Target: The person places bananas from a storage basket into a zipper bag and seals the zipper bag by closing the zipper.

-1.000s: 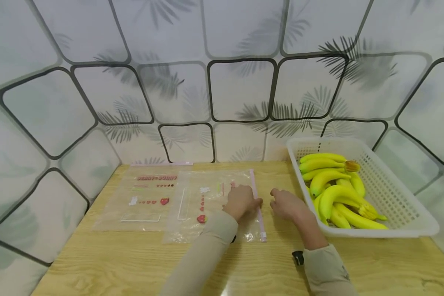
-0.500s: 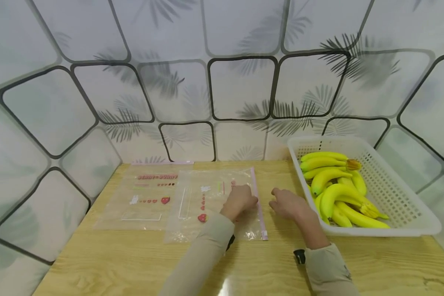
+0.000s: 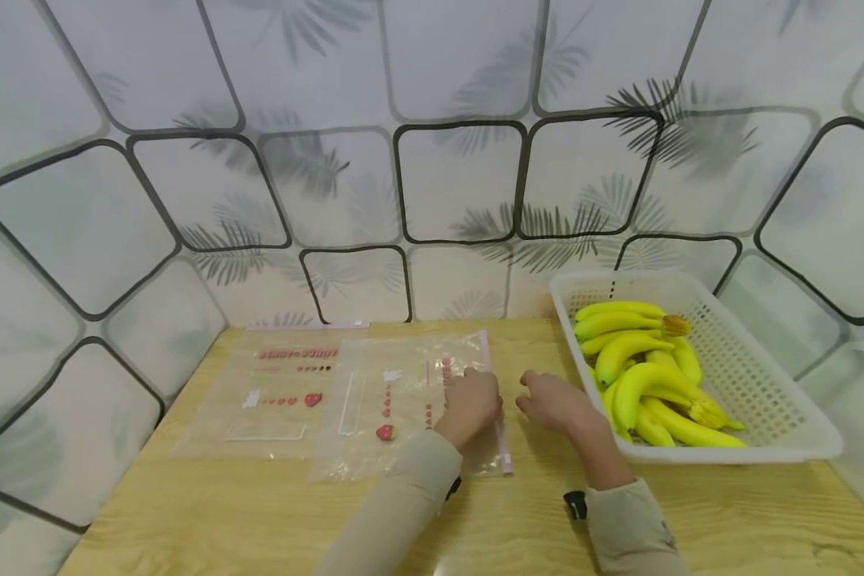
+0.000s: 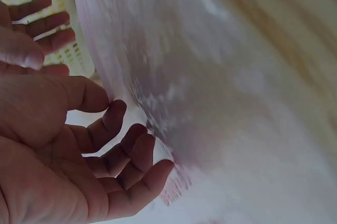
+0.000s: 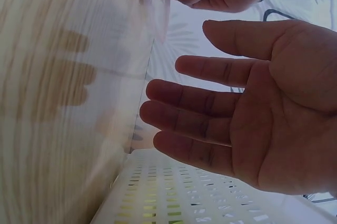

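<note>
Two clear zip bags with red strawberry and white bunny prints lie flat on the wooden table. The nearer zip bag overlaps the other zip bag, its pink zip edge facing right. At that edge my left hand pinches the bag between thumb and index finger, which the left wrist view shows close up; the other fingers curl loosely beside the plastic. My right hand hovers between the bag and the basket, touching neither. Its fingers are extended and spread apart, with nothing in them.
A white perforated plastic basket stands at the right of the table, with several yellow bananas piled in its left half. Behind the table rises a patterned wall covering.
The head view has shifted slightly. My left hand's fingers have changed position at the zip edge, the thumb now less extended to the right. My right hand stays beside the basket.
</note>
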The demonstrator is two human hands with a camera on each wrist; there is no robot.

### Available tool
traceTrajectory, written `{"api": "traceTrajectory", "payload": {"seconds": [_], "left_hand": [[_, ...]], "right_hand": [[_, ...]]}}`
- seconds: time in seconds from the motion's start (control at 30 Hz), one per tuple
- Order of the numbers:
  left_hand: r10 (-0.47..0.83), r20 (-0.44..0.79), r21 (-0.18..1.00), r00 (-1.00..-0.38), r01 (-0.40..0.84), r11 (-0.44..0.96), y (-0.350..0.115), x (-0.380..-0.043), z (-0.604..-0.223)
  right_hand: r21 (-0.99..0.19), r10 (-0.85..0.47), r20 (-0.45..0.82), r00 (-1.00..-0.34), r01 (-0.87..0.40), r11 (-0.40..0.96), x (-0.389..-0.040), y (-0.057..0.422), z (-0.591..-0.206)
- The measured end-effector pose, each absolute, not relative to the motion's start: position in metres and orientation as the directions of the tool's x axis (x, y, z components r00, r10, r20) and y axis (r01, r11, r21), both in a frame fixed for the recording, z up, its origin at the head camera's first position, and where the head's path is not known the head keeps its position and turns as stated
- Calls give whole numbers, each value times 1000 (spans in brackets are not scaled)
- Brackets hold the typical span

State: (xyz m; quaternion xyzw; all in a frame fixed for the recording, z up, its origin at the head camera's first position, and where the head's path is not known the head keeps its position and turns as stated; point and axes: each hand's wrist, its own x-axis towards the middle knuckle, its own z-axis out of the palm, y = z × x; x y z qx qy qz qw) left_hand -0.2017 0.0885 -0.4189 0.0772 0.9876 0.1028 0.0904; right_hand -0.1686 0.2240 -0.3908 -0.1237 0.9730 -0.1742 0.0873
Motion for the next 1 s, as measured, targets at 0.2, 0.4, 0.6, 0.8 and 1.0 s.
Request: {"api": "traceTrajectory", "payload": {"seconds": [0.2,0.4,0.6,0.8,1.0], "left_hand": [[246,-92,330,-965,204,922,75,-206,-420],[292,-50,679,-955,182,711,41,-211,-426],[294,-21,812,-956,156,563,15,-206,-426],[299,-41,866,-953,115,487,6,-194,-420],[338,26,873,-941,186,451,2,-181,-409]], "right_hand": [[-359,-266,-102,-959,-214,908,-169,221,-393],[-366,-257,-111,-960,-201,909,-171,221,-389],[-460,-279,-97,-955,-206,864,-172,215,-393],[-593,-291,-104,-951,-175,786,-173,207,-398],[-787,-321,-115,-940,-111,607,-173,200,-396]]}}
